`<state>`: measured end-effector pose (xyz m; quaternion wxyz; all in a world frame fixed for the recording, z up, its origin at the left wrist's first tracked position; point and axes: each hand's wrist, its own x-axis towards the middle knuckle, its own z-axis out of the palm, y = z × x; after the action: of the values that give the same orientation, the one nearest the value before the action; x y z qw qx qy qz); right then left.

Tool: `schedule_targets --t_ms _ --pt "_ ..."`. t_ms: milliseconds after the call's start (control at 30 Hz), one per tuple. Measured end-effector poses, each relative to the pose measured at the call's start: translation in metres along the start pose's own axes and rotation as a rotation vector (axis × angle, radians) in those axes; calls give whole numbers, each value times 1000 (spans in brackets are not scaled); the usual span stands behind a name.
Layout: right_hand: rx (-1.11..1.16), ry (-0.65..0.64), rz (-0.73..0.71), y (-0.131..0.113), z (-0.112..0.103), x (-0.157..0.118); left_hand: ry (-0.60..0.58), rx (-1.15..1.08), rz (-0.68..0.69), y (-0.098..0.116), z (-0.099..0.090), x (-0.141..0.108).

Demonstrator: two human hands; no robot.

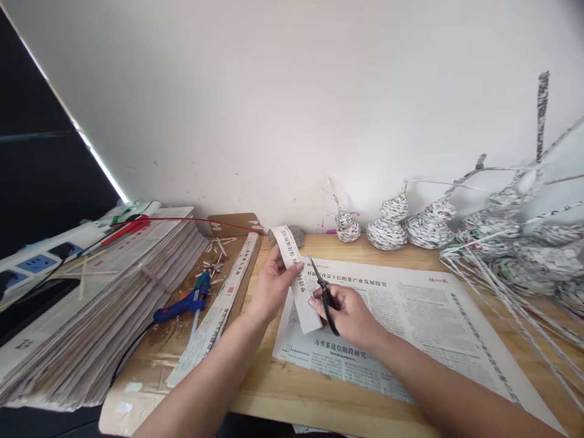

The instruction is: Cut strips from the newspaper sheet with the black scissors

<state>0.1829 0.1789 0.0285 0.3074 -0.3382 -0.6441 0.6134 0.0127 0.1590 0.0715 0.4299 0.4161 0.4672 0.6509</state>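
Note:
A long strip of printed newspaper (306, 307) is pinched in my left hand (272, 281), its upper end curling over my fingers. My right hand (353, 313) is closed around black-handled scissors (325, 292), whose blades point up and away, just right of the strip. My right fingertips are close to the strip's lower part; whether they touch it I cannot tell. Beneath both hands a large newspaper sheet (420, 322) lies flat on the wooden table (274, 389).
At the left stand a tall newspaper stack (150, 280), a power strip (36, 264) and a blue glue gun (185, 304) on cardboard (150, 371). More cut strips (223, 304) lie there. Woven paper gourds (387, 234) line the wall, several with long paper rods at the right.

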Motion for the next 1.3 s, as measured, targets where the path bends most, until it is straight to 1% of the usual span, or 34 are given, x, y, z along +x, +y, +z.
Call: schedule_targets --t_ms 100,167,267,333,400,467,533,600,733,800,867,1033,1100,1167,1300 --pt "39 15 3 -5 1 -2 36 13 66 6 12 12" --pt "53 60 -19 -7 0 -3 31 12 111 11 23 16" --pt "65 149 -69 -7 -2 -1 -48 -10 194 18 38 18" --pt "60 181 -88 -6 -3 -1 -93 -36 228 18 41 18" --pt "46 180 -88 -4 -3 -1 -101 -55 184 11 37 19" --pt "35 172 -77 -3 -3 -1 -105 -58 88 -1 29 21" --pt "33 176 -63 -3 -4 -1 -147 -41 -9 -13 21 23" --pt "36 197 -54 -2 -5 1 -214 -10 -79 -20 16 24" --pt "44 243 -38 -2 -10 5 -358 62 -181 -20 14 22" --pt "51 255 -27 -2 -10 6 -389 85 -208 -17 15 22" --pt "58 256 -16 -2 -10 6 -373 89 -216 -15 15 22" --pt "77 249 13 -4 -12 7 -261 21 -243 -16 12 26" --pt "102 217 34 -8 -12 6 -211 -34 -266 -15 9 28" --pt "135 139 60 -13 -11 3 -149 -100 -287 -13 7 31" --pt "187 -106 111 -24 -6 -9 -40 -237 -319 -8 0 38"
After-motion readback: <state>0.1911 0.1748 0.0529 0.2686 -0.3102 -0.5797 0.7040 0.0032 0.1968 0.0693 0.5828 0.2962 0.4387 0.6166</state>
